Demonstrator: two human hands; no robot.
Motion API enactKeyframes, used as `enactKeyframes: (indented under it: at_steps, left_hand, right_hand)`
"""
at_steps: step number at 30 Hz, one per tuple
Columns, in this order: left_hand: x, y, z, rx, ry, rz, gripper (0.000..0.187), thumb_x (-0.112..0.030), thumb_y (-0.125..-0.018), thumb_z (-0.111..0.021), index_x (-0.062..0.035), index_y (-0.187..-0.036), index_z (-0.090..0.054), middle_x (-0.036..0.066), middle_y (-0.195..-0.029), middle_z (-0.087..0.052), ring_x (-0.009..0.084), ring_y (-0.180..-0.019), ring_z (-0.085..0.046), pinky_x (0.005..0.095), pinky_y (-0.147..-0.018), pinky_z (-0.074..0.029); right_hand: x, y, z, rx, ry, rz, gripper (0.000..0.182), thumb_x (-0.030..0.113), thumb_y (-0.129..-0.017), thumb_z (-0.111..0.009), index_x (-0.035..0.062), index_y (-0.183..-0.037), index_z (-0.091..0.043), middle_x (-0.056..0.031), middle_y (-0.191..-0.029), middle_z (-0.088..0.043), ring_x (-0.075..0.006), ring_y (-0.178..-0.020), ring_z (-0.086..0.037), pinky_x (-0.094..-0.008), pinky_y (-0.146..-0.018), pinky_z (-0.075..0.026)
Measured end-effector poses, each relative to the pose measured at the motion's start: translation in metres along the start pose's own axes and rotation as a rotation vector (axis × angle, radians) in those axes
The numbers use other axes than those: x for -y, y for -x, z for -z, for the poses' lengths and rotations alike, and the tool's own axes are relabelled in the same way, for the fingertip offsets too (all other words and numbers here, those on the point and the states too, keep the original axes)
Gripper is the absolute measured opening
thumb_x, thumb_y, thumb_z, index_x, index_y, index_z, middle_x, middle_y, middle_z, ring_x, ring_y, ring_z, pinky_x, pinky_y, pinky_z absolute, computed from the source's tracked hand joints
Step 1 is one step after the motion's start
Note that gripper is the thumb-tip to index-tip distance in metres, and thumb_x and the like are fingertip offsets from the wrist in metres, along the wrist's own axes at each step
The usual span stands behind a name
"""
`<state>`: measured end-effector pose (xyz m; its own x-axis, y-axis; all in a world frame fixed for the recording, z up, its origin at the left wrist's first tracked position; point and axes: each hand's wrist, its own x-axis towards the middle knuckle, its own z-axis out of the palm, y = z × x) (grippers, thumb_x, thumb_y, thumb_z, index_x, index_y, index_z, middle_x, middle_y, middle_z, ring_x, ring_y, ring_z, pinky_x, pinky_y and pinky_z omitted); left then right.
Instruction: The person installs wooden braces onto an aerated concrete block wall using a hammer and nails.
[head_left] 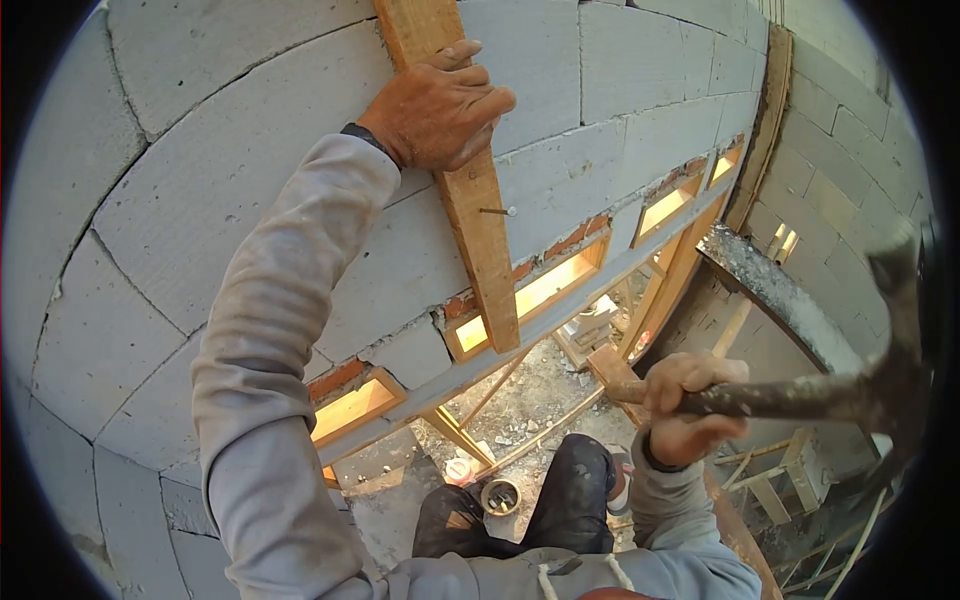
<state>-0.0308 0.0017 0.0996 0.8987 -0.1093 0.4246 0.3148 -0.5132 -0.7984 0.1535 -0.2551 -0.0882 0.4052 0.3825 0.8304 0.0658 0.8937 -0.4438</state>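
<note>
A wooden plank stands slightly tilted against the grey block wall. My left hand is closed round its upper part, with the fingers over the right edge. Below that hand a nail sticks out of the plank's face. My right hand is wrapped round the handle of a hammer, held out to the right, away from the plank. The hammer's head is at the far right edge of the view and partly blurred.
Small wood-framed openings run along the lower wall, with red brick pieces above them. Far below lies a rubble-strewn floor with a bucket. A wooden beam passes by my right leg. Another block wall rises at right.
</note>
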Motion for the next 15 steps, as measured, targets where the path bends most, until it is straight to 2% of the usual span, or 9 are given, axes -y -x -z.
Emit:
enactKeyframes:
  at_steps: [2, 4, 5, 7, 8, 12, 13, 14, 15]
  left_hand:
    - [-0.004, 0.001, -0.001, 0.015, 0.003, 0.019, 0.019, -0.015, -0.079, -0.065, -0.0138, -0.096, -0.058, 0.002, -0.082, -0.065, 0.0169, -0.083, -0.062, 0.0384, -0.111, -0.032]
    - [0.0, -0.001, 0.003, 0.04, 0.018, -0.014, 0.02, -0.015, -0.079, -0.065, -0.0138, -0.097, -0.058, 0.002, -0.082, -0.065, 0.0169, -0.084, -0.063, 0.0383, -0.111, -0.031]
    - [0.003, 0.0, 0.005, 0.031, 0.007, -0.015, 0.02, -0.015, -0.079, -0.065, -0.0138, -0.097, -0.058, 0.002, -0.082, -0.065, 0.0169, -0.084, -0.063, 0.0383, -0.111, -0.031]
    - [-0.003, -0.002, 0.004, 0.016, 0.001, 0.033, 0.021, -0.016, -0.078, -0.066, -0.014, -0.097, -0.058, 0.002, -0.082, -0.065, 0.0165, -0.084, -0.063, 0.0381, -0.112, -0.031]
    - [0.006, -0.007, 0.006, -0.004, -0.026, 0.042, 0.021, -0.016, -0.078, -0.066, -0.014, -0.097, -0.058, 0.002, -0.082, -0.065, 0.0165, -0.084, -0.063, 0.0381, -0.112, -0.031]
    - [-0.003, -0.002, 0.002, 0.021, 0.033, 0.017, 0.021, -0.016, -0.078, -0.066, -0.0142, -0.097, -0.058, 0.002, -0.082, -0.065, 0.0167, -0.084, -0.063, 0.0384, -0.112, -0.031]
    - [-0.002, -0.001, 0.002, 0.026, 0.027, 0.026, 0.021, -0.016, -0.078, -0.066, -0.0142, -0.097, -0.058, 0.002, -0.082, -0.065, 0.0169, -0.084, -0.063, 0.0385, -0.112, -0.031]
    - [0.001, -0.002, 0.002, 0.024, 0.019, 0.023, 0.021, -0.016, -0.078, -0.066, -0.0142, -0.097, -0.058, 0.002, -0.082, -0.065, 0.0169, -0.084, -0.063, 0.0385, -0.112, -0.031]
    - [0.001, -0.003, 0.001, 0.011, 0.018, 0.017, 0.021, -0.015, -0.077, -0.066, -0.0142, -0.097, -0.058, 0.002, -0.082, -0.065, 0.0169, -0.084, -0.063, 0.0385, -0.112, -0.031]
  right_hand:
    - [0.012, -0.009, -0.02, -0.066, -0.094, 0.167, 0.062, 0.068, -0.089, -0.036, 0.0064, -0.092, -0.041, -0.0028, -0.061, -0.046, -0.0128, -0.043, -0.043, -0.0264, -0.044, -0.041]
    - [-0.009, -0.002, -0.03, -0.175, -0.228, 0.403, 0.062, 0.066, -0.089, -0.04, 0.0058, -0.081, -0.048, -0.0065, -0.059, -0.05, -0.019, -0.047, -0.05, -0.0318, -0.046, -0.044]
    - [-0.049, 0.016, 0.006, 0.244, -0.052, 0.119, 0.049, 0.052, -0.096, -0.041, 0.0047, -0.086, -0.051, -0.0098, -0.06, -0.051, -0.024, -0.05, -0.053, -0.0373, -0.047, -0.042]
    - [-0.054, 0.026, -0.019, 0.295, 0.704, -0.349, 0.054, 0.049, -0.097, -0.04, 0.0004, -0.077, -0.051, -0.0138, -0.059, -0.047, -0.0294, -0.051, -0.051, -0.04, -0.048, -0.035]
    - [-0.059, 0.015, -0.014, 0.3, 0.707, -0.313, 0.054, 0.049, -0.097, -0.04, 0.0004, -0.077, -0.051, -0.0138, -0.059, -0.047, -0.0294, -0.051, -0.051, -0.04, -0.048, -0.035]
    - [-0.018, 0.016, 0.0, 0.088, 0.328, -0.342, 0.07, 0.067, -0.091, -0.031, 0.0039, -0.068, -0.049, -0.0022, -0.049, -0.046, -0.0142, -0.043, -0.047, -0.0264, -0.041, -0.036]
    - [0.0, 0.002, -0.004, 0.013, 0.249, -0.223, 0.069, 0.071, -0.089, -0.031, 0.0045, -0.075, -0.047, -0.0025, -0.053, -0.046, -0.0142, -0.042, -0.046, -0.0244, -0.042, -0.04]
    - [0.006, -0.004, -0.007, -0.206, -0.076, -0.057, 0.066, 0.07, -0.089, -0.031, 0.0054, -0.086, -0.044, -0.0036, -0.056, -0.045, -0.0142, -0.043, -0.046, -0.0257, -0.043, -0.043]
    - [0.026, -0.016, -0.007, -0.164, -0.121, 0.135, 0.063, 0.069, -0.089, -0.03, 0.0072, -0.092, -0.04, -0.0036, -0.06, -0.045, -0.0144, -0.044, -0.046, -0.0281, -0.044, -0.045]
